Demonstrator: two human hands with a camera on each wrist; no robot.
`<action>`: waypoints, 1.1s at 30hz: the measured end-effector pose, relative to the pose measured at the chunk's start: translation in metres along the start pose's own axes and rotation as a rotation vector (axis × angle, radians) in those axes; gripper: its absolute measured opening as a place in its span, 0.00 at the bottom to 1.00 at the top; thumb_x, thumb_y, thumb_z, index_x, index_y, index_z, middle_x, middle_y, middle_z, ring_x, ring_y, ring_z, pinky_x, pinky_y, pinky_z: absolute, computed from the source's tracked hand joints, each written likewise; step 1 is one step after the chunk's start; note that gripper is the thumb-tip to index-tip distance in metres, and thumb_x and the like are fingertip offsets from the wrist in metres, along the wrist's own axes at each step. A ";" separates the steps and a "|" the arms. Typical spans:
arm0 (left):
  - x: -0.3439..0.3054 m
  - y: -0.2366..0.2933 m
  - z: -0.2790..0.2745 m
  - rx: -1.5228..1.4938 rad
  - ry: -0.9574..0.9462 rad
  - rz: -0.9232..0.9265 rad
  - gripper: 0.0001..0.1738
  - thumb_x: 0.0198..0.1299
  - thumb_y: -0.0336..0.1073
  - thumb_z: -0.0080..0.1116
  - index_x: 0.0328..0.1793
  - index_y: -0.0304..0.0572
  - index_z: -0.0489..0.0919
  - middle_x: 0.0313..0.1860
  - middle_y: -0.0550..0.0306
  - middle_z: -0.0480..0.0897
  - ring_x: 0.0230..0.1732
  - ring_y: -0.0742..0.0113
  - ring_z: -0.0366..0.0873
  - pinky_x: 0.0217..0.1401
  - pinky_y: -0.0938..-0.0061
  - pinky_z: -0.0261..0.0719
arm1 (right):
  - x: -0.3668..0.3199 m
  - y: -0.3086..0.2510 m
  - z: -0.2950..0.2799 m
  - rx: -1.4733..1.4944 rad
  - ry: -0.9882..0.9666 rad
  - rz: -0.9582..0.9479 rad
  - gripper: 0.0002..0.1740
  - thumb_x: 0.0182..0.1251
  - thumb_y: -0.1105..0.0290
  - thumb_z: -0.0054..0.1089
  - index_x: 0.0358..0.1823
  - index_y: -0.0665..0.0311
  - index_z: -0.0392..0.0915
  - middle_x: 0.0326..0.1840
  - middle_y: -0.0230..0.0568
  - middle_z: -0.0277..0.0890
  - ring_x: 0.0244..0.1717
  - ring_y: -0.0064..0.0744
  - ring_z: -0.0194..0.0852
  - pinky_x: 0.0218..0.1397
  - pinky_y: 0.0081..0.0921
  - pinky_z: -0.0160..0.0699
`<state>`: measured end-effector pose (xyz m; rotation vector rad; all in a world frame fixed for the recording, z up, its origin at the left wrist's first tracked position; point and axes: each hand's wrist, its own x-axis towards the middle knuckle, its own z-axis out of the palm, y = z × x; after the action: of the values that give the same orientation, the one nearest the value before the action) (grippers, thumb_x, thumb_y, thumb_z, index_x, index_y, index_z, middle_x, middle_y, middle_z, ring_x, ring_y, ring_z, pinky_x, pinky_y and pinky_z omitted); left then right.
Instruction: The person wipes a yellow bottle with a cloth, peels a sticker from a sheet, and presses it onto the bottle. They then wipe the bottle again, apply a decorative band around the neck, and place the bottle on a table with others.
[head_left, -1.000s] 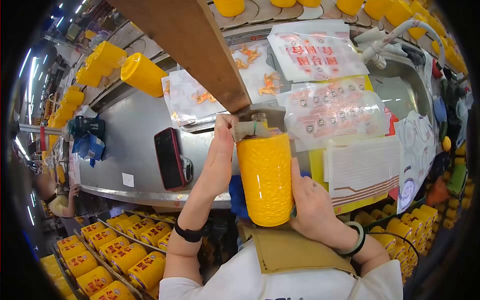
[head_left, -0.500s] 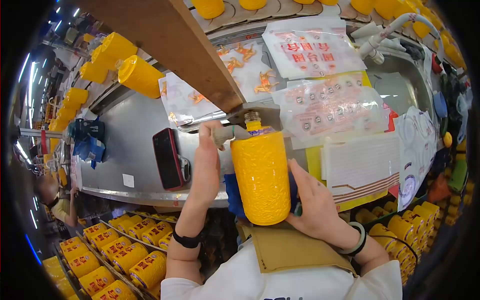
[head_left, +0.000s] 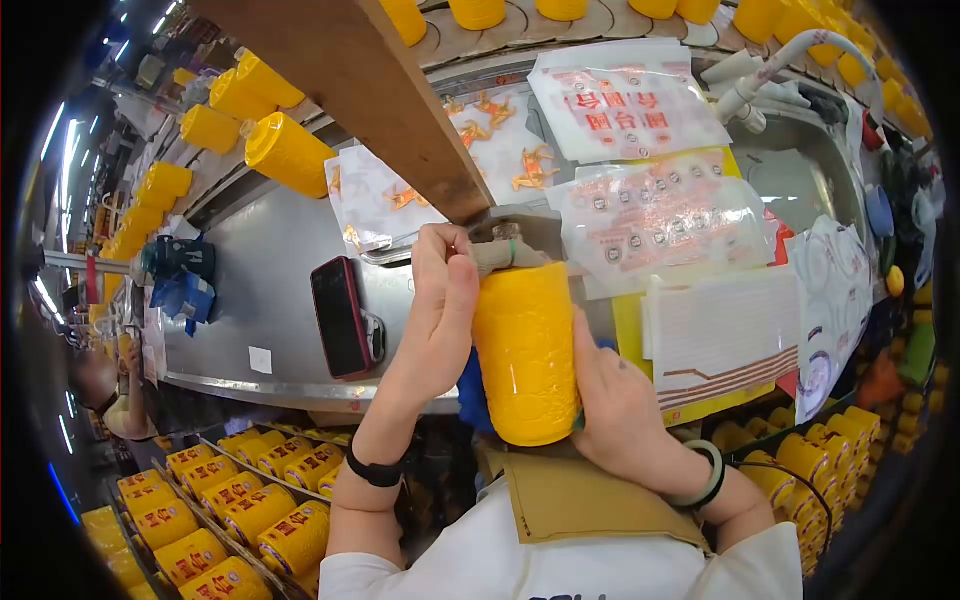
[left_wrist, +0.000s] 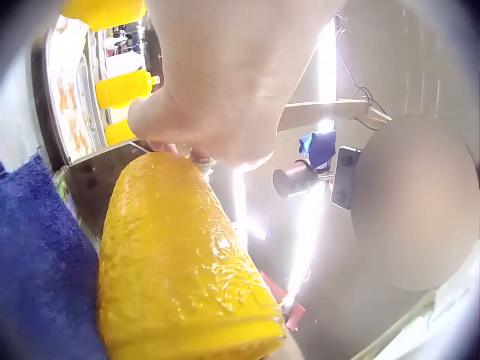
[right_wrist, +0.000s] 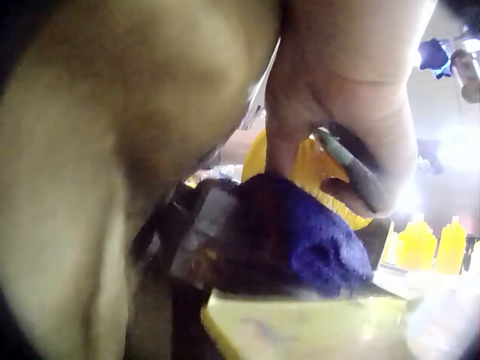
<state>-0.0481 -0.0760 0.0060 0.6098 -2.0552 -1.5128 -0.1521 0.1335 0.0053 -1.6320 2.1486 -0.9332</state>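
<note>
A yellow embossed bottle (head_left: 525, 355) is tilted with its neck away from the body. The left hand (head_left: 435, 320) curls its fingers at the neck end, where a beige-covered finger (head_left: 495, 256) with a green band lies across the shoulder. Much of the neck is hidden. From the right, the right hand (head_left: 625, 410) holds the lower body, its thumb along the side. The left wrist view has the left hand (left_wrist: 217, 90) over the top of the bottle (left_wrist: 180, 262). In the right wrist view the right hand (right_wrist: 337, 112) has curled fingers at the bottle (right_wrist: 311, 169), beside blue cloth (right_wrist: 322, 247).
A wooden post (head_left: 400, 110) stands just beyond the bottle. Left on the metal counter (head_left: 250, 290) lies a phone (head_left: 340, 318). Printed sheets (head_left: 660, 215) and orange figures (head_left: 533, 168) lie beyond and right. Crates of yellow bottles (head_left: 240, 500) stand lower left.
The left hand has moved forward and right, its fingers more curled, and the covered finger now hides the shoulder and most of the neck. The right hand still holds the bottle.
</note>
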 end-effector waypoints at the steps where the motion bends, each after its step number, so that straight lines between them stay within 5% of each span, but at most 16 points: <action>1: 0.002 0.008 0.000 0.068 -0.032 0.025 0.28 0.87 0.51 0.32 0.50 0.32 0.73 0.49 0.51 0.65 0.54 0.58 0.61 0.66 0.66 0.60 | 0.000 -0.003 -0.004 -0.002 -0.003 -0.002 0.34 0.57 0.80 0.56 0.70 0.77 0.76 0.74 0.78 0.70 0.28 0.34 0.67 0.35 0.28 0.73; 5: 0.006 0.021 -0.001 0.400 -0.124 0.096 0.29 0.87 0.50 0.29 0.50 0.29 0.75 0.54 0.48 0.68 0.58 0.58 0.66 0.69 0.66 0.64 | -0.005 -0.014 -0.016 -0.166 0.007 -0.217 0.35 0.59 0.77 0.58 0.73 0.68 0.78 0.75 0.77 0.69 0.30 0.32 0.69 0.36 0.28 0.73; 7: 0.013 0.031 0.001 0.525 -0.147 0.166 0.27 0.84 0.48 0.39 0.46 0.30 0.80 0.52 0.46 0.68 0.56 0.53 0.66 0.67 0.62 0.63 | -0.008 -0.012 -0.015 -0.122 -0.065 -0.178 0.53 0.37 0.77 0.76 0.75 0.67 0.74 0.80 0.78 0.61 0.37 0.41 0.77 0.47 0.35 0.80; 8: 0.015 0.037 0.003 0.647 -0.167 0.230 0.25 0.81 0.47 0.49 0.41 0.31 0.85 0.50 0.43 0.69 0.55 0.49 0.65 0.66 0.58 0.62 | -0.008 -0.011 -0.013 -0.125 -0.063 -0.179 0.53 0.37 0.77 0.76 0.75 0.67 0.74 0.80 0.78 0.61 0.37 0.41 0.77 0.47 0.35 0.80; 10: 0.016 0.054 0.009 0.705 -0.152 0.237 0.21 0.76 0.42 0.46 0.39 0.32 0.83 0.51 0.42 0.70 0.57 0.48 0.66 0.66 0.60 0.63 | -0.008 -0.007 -0.011 -0.086 0.027 -0.212 0.39 0.54 0.77 0.64 0.73 0.66 0.78 0.79 0.74 0.65 0.32 0.34 0.71 0.39 0.29 0.76; 12: 0.015 0.056 0.009 0.765 -0.134 0.245 0.18 0.71 0.37 0.42 0.37 0.33 0.81 0.52 0.41 0.71 0.59 0.47 0.68 0.66 0.62 0.64 | -0.010 -0.003 -0.016 -0.018 0.003 -0.174 0.43 0.51 0.77 0.68 0.76 0.65 0.75 0.80 0.71 0.64 0.36 0.38 0.75 0.43 0.32 0.78; 15: -0.001 0.018 -0.014 0.552 0.048 0.225 0.24 0.80 0.47 0.39 0.45 0.38 0.82 0.52 0.51 0.73 0.57 0.56 0.66 0.67 0.62 0.63 | -0.018 0.002 -0.014 0.072 0.009 -0.062 0.53 0.46 0.77 0.76 0.80 0.66 0.67 0.82 0.65 0.62 0.47 0.48 0.80 0.52 0.38 0.82; 17: -0.014 -0.012 -0.033 -0.519 0.132 -0.184 0.32 0.84 0.62 0.34 0.60 0.43 0.79 0.51 0.63 0.71 0.52 0.65 0.63 0.65 0.65 0.61 | -0.021 0.004 -0.007 0.091 0.037 0.009 0.58 0.44 0.76 0.79 0.82 0.68 0.62 0.83 0.63 0.62 0.54 0.54 0.81 0.56 0.41 0.83; 18: -0.015 -0.010 -0.030 -0.248 -0.005 -0.184 0.40 0.82 0.72 0.28 0.70 0.45 0.73 0.49 0.70 0.69 0.47 0.70 0.59 0.62 0.70 0.60 | -0.020 0.005 -0.003 0.101 0.040 0.006 0.60 0.45 0.75 0.80 0.83 0.72 0.58 0.82 0.63 0.63 0.58 0.57 0.80 0.59 0.42 0.82; 19: -0.021 -0.015 -0.023 -0.246 -0.002 -0.183 0.40 0.82 0.72 0.28 0.70 0.45 0.73 0.49 0.70 0.69 0.47 0.70 0.59 0.62 0.70 0.60 | -0.019 0.007 0.003 0.109 0.043 0.000 0.61 0.46 0.73 0.81 0.83 0.75 0.55 0.81 0.63 0.63 0.62 0.60 0.79 0.61 0.42 0.82; 21: -0.039 -0.041 -0.013 -0.470 0.274 -0.393 0.38 0.84 0.69 0.25 0.69 0.46 0.74 0.46 0.69 0.68 0.45 0.70 0.58 0.59 0.73 0.59 | -0.013 0.006 0.010 0.100 0.020 0.009 0.63 0.45 0.73 0.81 0.83 0.80 0.53 0.78 0.67 0.66 0.58 0.58 0.79 0.57 0.40 0.82; 24: -0.026 -0.031 -0.025 -0.283 0.076 -0.294 0.36 0.85 0.67 0.24 0.68 0.48 0.73 0.46 0.69 0.66 0.44 0.71 0.58 0.59 0.74 0.59 | -0.009 -0.004 -0.003 0.067 -0.097 0.061 0.59 0.48 0.75 0.76 0.83 0.80 0.54 0.74 0.72 0.69 0.51 0.55 0.79 0.52 0.40 0.81; 26: -0.020 -0.028 -0.023 -0.204 0.011 -0.249 0.35 0.85 0.66 0.24 0.68 0.49 0.73 0.46 0.69 0.66 0.43 0.71 0.58 0.58 0.74 0.59 | -0.008 -0.016 -0.015 -0.249 -0.023 -0.163 0.52 0.51 0.77 0.68 0.81 0.82 0.59 0.70 0.76 0.72 0.42 0.49 0.77 0.45 0.37 0.78; 29: -0.015 -0.033 -0.022 -0.255 -0.027 -0.292 0.36 0.85 0.67 0.22 0.66 0.49 0.73 0.45 0.69 0.67 0.42 0.72 0.58 0.58 0.74 0.59 | -0.008 -0.028 -0.022 -0.104 0.032 -0.231 0.43 0.54 0.79 0.62 0.76 0.81 0.67 0.70 0.77 0.72 0.36 0.43 0.75 0.42 0.34 0.77; 33: -0.007 -0.013 -0.021 -0.127 -0.094 -0.307 0.37 0.84 0.67 0.17 0.63 0.45 0.70 0.49 0.66 0.69 0.47 0.71 0.60 0.61 0.73 0.61 | -0.006 -0.004 0.004 -0.106 0.163 -0.066 0.39 0.55 0.79 0.61 0.73 0.79 0.73 0.69 0.78 0.73 0.32 0.39 0.73 0.38 0.33 0.76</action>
<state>-0.0285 -0.0908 -0.0021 0.8494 -1.9816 -1.8620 -0.1446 0.1369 0.0038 -1.7407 2.3003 -1.0207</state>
